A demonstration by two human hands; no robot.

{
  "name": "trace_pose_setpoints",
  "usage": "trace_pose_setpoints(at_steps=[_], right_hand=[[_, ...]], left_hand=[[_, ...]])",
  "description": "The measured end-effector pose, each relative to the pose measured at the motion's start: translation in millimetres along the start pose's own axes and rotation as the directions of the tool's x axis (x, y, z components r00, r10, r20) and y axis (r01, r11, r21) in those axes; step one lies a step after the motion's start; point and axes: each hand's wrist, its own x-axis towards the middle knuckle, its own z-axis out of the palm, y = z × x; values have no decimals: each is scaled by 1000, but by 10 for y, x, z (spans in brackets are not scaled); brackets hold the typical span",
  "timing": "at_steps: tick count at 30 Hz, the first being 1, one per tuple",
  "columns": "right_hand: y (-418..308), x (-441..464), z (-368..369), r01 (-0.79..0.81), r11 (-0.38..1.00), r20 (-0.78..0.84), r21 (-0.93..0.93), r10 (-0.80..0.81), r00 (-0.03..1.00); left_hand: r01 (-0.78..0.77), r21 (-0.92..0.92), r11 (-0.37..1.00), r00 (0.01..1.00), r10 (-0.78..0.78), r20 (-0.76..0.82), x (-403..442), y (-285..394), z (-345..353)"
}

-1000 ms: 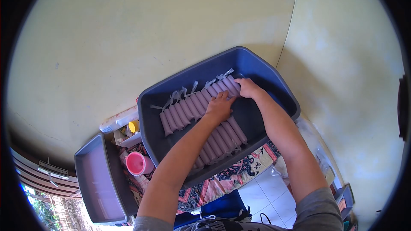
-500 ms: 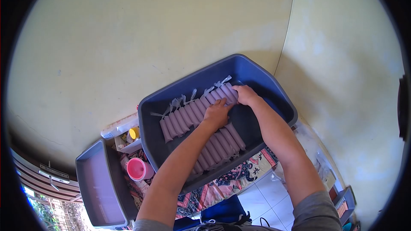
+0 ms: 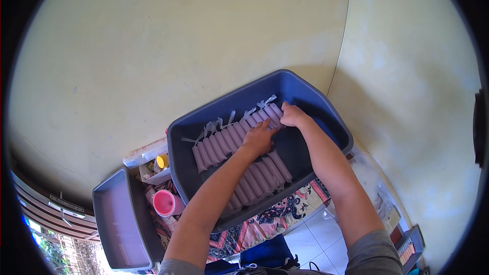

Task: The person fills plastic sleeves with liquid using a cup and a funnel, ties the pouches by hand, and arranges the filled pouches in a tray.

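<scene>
At far left, mauve contents [image 3: 119,224] were seen in a small tub [image 3: 142,214]. Beside it, a white box [image 3: 157,177] with a yellow cap [image 3: 162,161] and, nearer the wearer, a pink mug [image 3: 168,203] were noted. In the large tub [image 3: 305,97], set over patterned cloth [image 3: 293,207], filled mauve tubes [image 3: 235,135] were laid side by side in two rows, knotted ends of the far row turned toward the wall [image 3: 204,46]. The left hand [image 3: 259,138] was rested on the far row, thumb and fingers spread moderately wide. The right hand [image 3: 294,116] was placed at that row's right end, fingers bent; whether a tube was gripped could not be told. Clear plastic [image 3: 383,198] was seen farther right.
</scene>
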Motion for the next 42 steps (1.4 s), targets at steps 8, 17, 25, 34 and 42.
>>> trace_pose_setpoints(at_steps=[8, 17, 25, 34, 42], right_hand=[[22, 22, -86, 99, 994, -67, -45, -101, 993], [-174, -55, 118, 292, 953, -64, -80, -297, 953], [-337, -170, 254, 389, 854, -103, -345, -446, 889], [-86, 300, 621, 420, 810, -170, -410, -520, 837], [-261, -149, 227, 346, 936, -131, -66, -352, 927]], left_hand=[[92, -56, 994, 967, -75, 244, -177, -46, -442], [154, -139, 978, 973, -126, 192, -887, -68, -952], [-10, -66, 998, 988, 20, 151, -609, -302, -417], [-47, 117, 992, 986, 27, 163, -158, -108, -81], [-55, 101, 993, 982, 35, 186, -118, -137, -77]])
